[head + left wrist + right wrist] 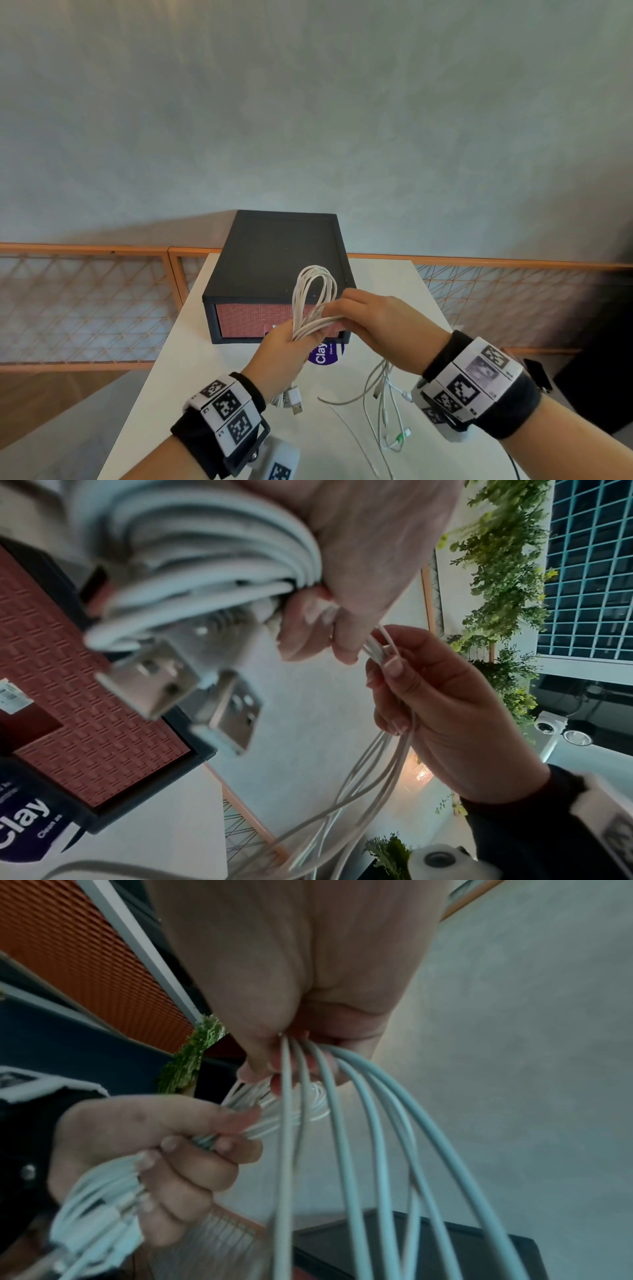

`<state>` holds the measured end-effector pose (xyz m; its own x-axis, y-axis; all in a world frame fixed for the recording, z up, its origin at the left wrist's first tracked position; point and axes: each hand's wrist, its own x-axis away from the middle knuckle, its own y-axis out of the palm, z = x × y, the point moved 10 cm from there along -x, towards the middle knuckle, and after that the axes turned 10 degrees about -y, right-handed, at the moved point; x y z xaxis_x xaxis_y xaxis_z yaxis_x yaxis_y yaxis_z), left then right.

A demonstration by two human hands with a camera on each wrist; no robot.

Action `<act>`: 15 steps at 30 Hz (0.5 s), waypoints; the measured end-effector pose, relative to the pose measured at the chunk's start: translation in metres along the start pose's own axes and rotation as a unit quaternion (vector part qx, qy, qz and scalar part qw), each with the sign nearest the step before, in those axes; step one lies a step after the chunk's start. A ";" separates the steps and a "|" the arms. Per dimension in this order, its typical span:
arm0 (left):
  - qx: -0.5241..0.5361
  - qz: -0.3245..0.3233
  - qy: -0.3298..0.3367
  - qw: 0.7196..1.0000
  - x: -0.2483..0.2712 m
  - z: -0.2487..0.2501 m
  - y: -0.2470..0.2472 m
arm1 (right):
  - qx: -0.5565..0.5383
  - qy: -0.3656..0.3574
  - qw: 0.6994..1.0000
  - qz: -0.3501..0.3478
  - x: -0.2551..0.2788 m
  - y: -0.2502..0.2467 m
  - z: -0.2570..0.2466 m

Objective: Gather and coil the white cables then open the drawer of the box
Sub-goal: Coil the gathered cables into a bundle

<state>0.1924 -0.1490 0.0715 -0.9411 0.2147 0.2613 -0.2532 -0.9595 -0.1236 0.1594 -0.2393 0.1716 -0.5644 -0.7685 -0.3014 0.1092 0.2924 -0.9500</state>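
A bundle of white cables (313,301) stands looped above my two hands, in front of the black box (277,260). My left hand (291,346) grips the base of the loops (246,1123), and USB plugs (161,680) hang below it. My right hand (346,308) pinches the same strands (308,1064) just beside the left; their loose tails (380,394) drop to the white table (191,377). The box's reddish patterned drawer front (253,318) is closed and partly hidden behind the hands.
A purple "Clay" sticker (323,354) lies on the table just before the box. An orange wire railing (85,291) runs behind the table on both sides. More cable ends (394,438) lie at the near right. Plants (507,588) show in the left wrist view.
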 end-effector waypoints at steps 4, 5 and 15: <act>-0.044 0.010 -0.005 0.999 -0.002 -0.004 -0.007 | -0.128 0.069 0.989 0.008 0.003 -0.002 0.010; -0.045 0.011 -0.012 0.999 -0.003 -0.005 -0.009 | -0.139 0.078 0.987 0.008 0.005 -0.002 0.013; -0.057 0.019 0.015 0.998 -0.002 0.010 -0.015 | -0.347 0.222 0.902 0.129 0.031 0.023 0.059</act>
<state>0.2000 -0.1366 0.0824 -0.9561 0.1860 0.2266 -0.2402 -0.9402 -0.2417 0.1925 -0.2905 0.1358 -0.8825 -0.3649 -0.2967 -0.1674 0.8333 -0.5268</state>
